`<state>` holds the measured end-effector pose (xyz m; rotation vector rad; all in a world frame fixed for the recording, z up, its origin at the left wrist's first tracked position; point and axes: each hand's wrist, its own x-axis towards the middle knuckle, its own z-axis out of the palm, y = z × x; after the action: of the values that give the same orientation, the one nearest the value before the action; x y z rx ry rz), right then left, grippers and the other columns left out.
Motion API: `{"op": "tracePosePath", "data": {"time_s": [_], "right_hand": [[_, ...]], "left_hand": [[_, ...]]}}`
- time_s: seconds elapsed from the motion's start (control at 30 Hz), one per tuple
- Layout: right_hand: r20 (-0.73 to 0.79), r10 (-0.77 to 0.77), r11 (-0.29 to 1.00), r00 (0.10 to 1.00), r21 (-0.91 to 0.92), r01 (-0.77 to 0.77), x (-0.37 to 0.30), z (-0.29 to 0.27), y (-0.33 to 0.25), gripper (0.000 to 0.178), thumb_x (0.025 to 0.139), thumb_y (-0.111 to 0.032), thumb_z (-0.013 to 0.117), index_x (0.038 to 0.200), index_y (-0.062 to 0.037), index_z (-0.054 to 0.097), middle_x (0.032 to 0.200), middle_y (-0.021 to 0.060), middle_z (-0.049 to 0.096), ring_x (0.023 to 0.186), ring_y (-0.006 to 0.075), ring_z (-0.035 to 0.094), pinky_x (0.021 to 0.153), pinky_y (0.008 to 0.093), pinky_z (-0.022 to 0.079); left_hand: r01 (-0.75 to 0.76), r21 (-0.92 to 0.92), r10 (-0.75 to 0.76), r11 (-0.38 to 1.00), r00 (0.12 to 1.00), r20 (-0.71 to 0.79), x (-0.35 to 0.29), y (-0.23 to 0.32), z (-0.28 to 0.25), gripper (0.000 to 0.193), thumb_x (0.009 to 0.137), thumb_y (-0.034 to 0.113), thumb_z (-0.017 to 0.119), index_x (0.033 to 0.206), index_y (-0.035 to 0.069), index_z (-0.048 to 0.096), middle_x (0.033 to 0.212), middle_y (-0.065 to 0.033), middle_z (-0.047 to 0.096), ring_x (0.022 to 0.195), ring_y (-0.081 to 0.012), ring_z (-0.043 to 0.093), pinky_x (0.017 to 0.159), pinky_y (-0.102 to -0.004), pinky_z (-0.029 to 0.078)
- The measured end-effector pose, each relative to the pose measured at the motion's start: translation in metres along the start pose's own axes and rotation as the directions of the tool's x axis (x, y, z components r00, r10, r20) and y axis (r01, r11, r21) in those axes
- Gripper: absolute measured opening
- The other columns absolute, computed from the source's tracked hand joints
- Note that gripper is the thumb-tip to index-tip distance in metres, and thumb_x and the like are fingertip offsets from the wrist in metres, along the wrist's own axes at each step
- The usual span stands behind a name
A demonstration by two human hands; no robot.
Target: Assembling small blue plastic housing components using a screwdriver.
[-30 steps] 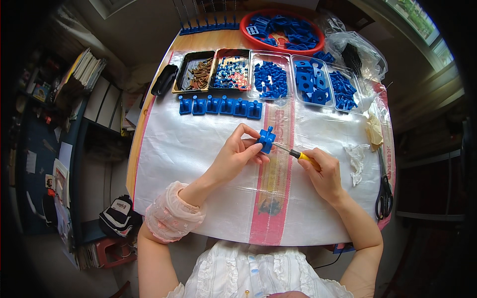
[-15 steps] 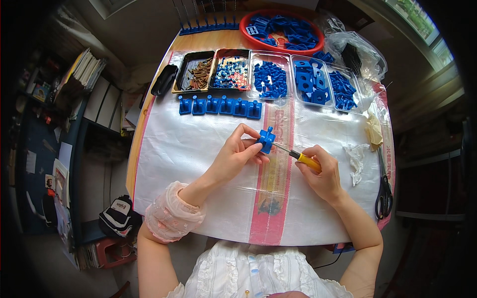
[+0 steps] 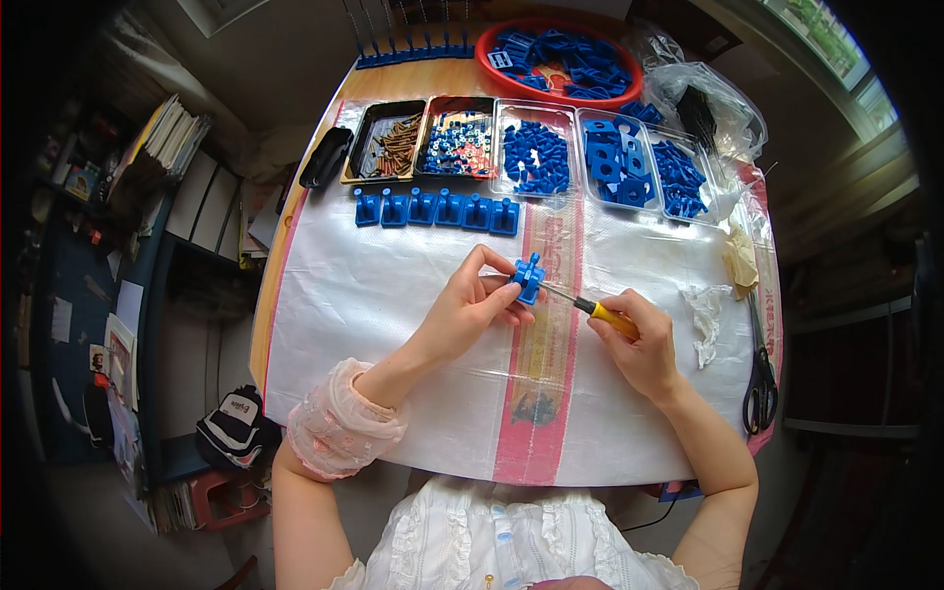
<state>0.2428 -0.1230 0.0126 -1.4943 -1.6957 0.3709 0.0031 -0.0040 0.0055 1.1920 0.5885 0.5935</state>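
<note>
Between the thumb and fingers of my left hand (image 3: pixel 477 300) is a small blue plastic assembly (image 3: pixel 529 276), held up over the covered table with a knob end pointing away from me. My right hand (image 3: pixel 639 336) is closed round the yellow and black handle of a screwdriver (image 3: pixel 607 317). Its metal shaft points left, and the tip meets the right side of the blue assembly; exactly where it seats is too small to tell. Beyond my hands stands a row of several similar blue assemblies (image 3: pixel 448 208).
Behind that row are trays of brass-coloured screws (image 3: pixel 397 147), small nuts and blue bits (image 3: pixel 457 143), and blue plastic parts (image 3: pixel 536 157). A red basin (image 3: pixel 482 74) of blue pieces stands at the back. Black scissors (image 3: pixel 759 393) and crumpled white tissue (image 3: pixel 705 324) lie at right.
The screwdriver and my right hand have shifted very slightly to the right. My left hand keeps its grip on the blue assembly, which has barely moved.
</note>
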Motion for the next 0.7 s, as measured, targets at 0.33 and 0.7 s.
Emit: {"op": "tracePosePath", "data": {"time_s": [0.33,0.7], "right_hand": [[0.032,0.042,0.999,0.999,0.02,-0.043,-0.0002,-0.0015,-0.0004,0.019,0.082,-0.003,0.079,0.096,0.0016,0.067,0.085,0.0133,0.07,0.073,0.0234,0.072,0.064,0.0303,0.056],[0.041,0.053,0.998,0.998,0.039,-0.054,-0.0005,-0.0016,0.0006,0.019,0.083,-0.004,0.079,0.097,0.0018,0.067,0.085,0.014,0.071,0.073,0.0242,0.072,0.064,0.0306,0.056]], "left_hand": [[0.013,0.019,-0.013,1.0,1.0,-0.001,-0.0014,0.0013,0.0003,0.014,0.104,0.006,0.052,0.113,0.006,0.042,0.116,-0.0264,0.069,0.088,-0.0202,0.072,0.08,-0.03,0.06],[0.028,0.021,-0.029,0.999,1.0,0.002,-0.0015,0.0018,0.0005,0.014,0.104,0.002,0.05,0.115,0.003,0.041,0.117,-0.0285,0.068,0.09,-0.0193,0.072,0.079,-0.0283,0.059]]}}
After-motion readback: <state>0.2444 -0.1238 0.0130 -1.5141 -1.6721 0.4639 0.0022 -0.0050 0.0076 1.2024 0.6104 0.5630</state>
